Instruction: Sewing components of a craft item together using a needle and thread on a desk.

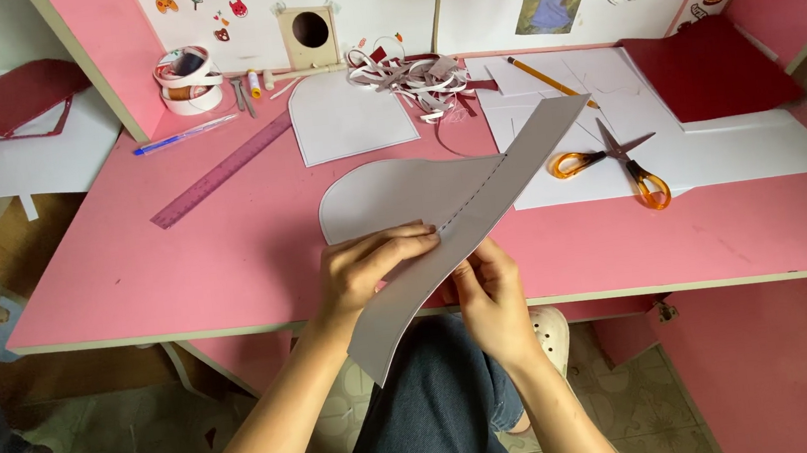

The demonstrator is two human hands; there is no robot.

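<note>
Pink worktop [179, 280], edged in pale trim, set against a pink and white back wall with small stickers. Tiled floor below, blue-jeaned legs under the edge. At far left, a side table with white sheets and a dark red piece [10, 98]. On the worktop, going rightward: tape rolls [188, 79] near the wall, a blue pen [184, 135], a purple ruler [223, 171] lying slantwise, a white card [350, 114] with a rounded top, a small wooden box [310, 34] with a round hole against the wall, a tangle of white paper strips [413, 76].

Near the front edge, left hand [368, 265] lying flat, fingers stretched, pressing down on a white rounded sheet [400, 192] and on the long grey strip [482, 208] laid across it. Strip running from upper right down past the worktop edge over the lap, dashed line along its seam with the sheet. Right hand [491, 297] just beside, under the strip, thumb and fingers pinching its lower edge.

Further right: a pencil [548, 76], orange-handled scissors [617, 164] lying open on white sheets [746, 156], dark red card [707, 70] on top of them, near the wall.
</note>
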